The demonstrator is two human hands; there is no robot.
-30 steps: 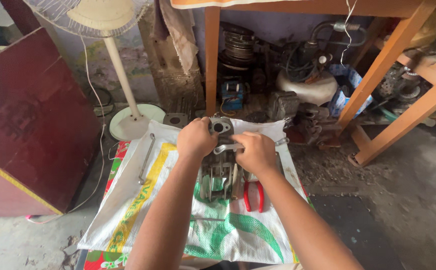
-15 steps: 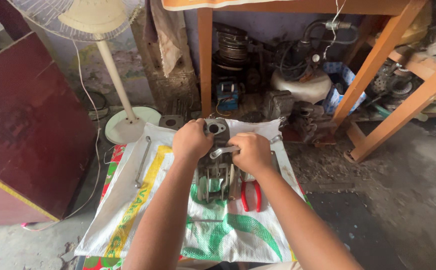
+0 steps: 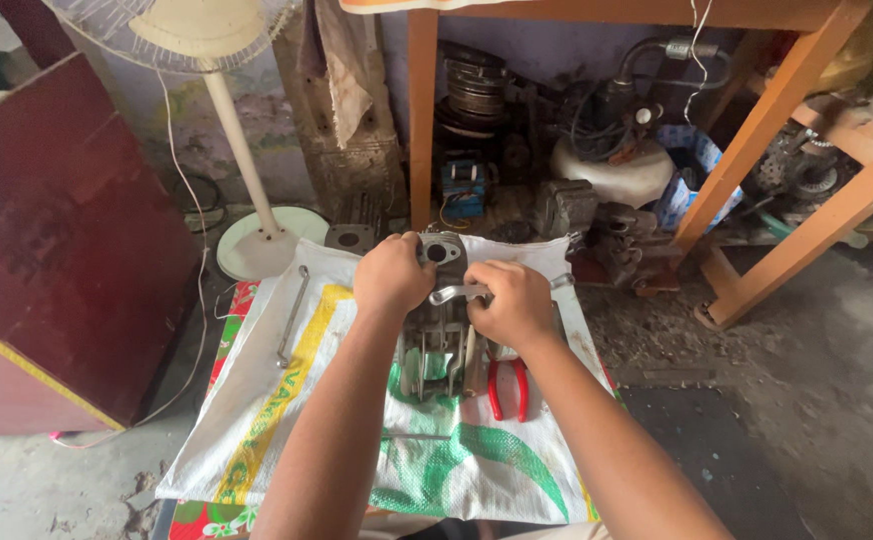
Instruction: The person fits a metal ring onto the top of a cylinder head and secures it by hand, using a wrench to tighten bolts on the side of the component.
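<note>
A grey finned metal engine block (image 3: 437, 335) stands on a white woven sack (image 3: 287, 400) spread on the floor. My left hand (image 3: 393, 274) grips the block's top left side. My right hand (image 3: 513, 303) is closed around a metal wrench (image 3: 457, 293) whose head sits against the top of the block. Red-handled pliers (image 3: 507, 387) lie on the sack just below my right hand.
A long metal tool (image 3: 292, 315) lies on the sack's left part. A pedestal fan (image 3: 227, 120) stands behind, a dark red cabinet (image 3: 47, 250) at left. An orange wooden table's legs (image 3: 757, 130) and engine parts (image 3: 607, 180) crowd the back.
Both hands have stayed on the block and wrench; the view has shifted slightly. No clear movement of the block.
</note>
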